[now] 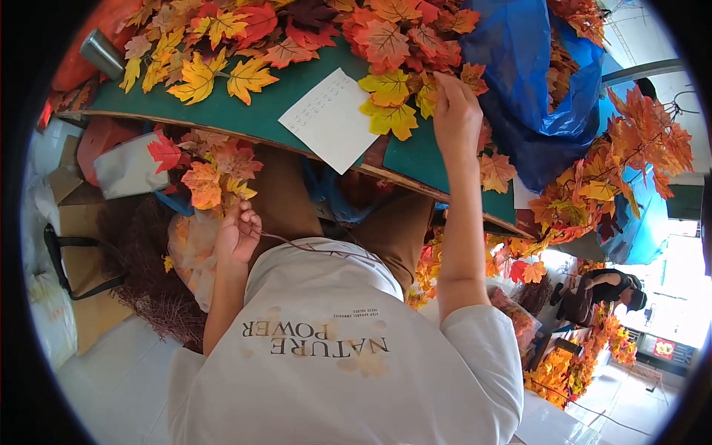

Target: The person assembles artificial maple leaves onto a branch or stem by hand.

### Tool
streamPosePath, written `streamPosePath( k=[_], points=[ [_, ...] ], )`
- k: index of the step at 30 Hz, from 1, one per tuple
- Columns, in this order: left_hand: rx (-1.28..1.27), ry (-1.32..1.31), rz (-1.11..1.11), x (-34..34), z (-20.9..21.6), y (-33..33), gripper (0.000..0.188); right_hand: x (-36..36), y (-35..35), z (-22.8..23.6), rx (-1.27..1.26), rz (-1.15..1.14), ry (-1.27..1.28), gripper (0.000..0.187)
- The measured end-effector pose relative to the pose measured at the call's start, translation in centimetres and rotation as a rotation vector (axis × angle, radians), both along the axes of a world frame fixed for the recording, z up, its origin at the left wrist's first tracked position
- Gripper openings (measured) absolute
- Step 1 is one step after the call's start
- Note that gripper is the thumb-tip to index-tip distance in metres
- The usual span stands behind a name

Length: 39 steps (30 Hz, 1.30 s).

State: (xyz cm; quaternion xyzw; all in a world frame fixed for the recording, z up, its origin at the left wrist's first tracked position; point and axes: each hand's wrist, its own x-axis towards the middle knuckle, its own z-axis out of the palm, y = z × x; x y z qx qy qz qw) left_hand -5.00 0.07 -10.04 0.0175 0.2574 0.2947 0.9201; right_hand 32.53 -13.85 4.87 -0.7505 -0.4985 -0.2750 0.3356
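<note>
Orange-red leaf spray (204, 182): at the fingertips of the left hand (239, 233), its maple-shaped leaves fanned out just beyond them, lower than the near edge of the surface (304, 78).
Left hand's grip: thumb and fingers pinched together on the base of the spray, palm partly showing.
Thin brown stem (311, 247): runs from beside the left hand rightward across the white shirt (326, 297).
Right hand (457, 119): stretched forward over the surface, well apart from the left, fingertips among leaves; I cannot tell whether they close on one.
Yellow leaves (394, 121): just left of the right hand, lying on the green surface.
White paper (330, 126): between the hands, handwritten, one corner hanging over the near edge.
Leaf pile (386, 41): forward of the right hand, mostly red and orange.
Blue plastic bag (508, 89): just right of the right hand.
Metal tumbler (102, 53): well forward and left of the left hand.
Clear plastic bag (194, 248): just left of the left hand, orange contents showing through.
Dark twigs (152, 256): farther left of that hand, in a tangled heap.
Co-worker (597, 293): well to the right of both hands, bent forward near more orange leaves.
</note>
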Motion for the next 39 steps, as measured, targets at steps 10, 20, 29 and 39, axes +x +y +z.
streamPosePath(
  k=[10, 20, 29, 39],
  points=[
    [0.107, -0.071, -0.115, 0.3, 3.5, -0.4, 0.017, 1.3, 1.5, -1.3, -0.468, 0.137, 0.069, 0.030],
    [0.057, -0.064, -0.049, -0.3, 2.2, 0.3, 0.017, 4.4, 4.4, 1.0, -0.272, -0.075, 0.230, 0.050],
    [0.065, -0.062, -0.022, -0.7, 2.4, 0.5, 0.013, 4.9, 7.7, 0.6, -0.702, -0.080, 0.227, 0.066],
    [0.072, -0.060, -0.050, -0.8, 1.3, 1.1, 0.013, 4.3, 7.5, 2.2, -0.693, 0.052, 0.245, 0.059]
  ],
)
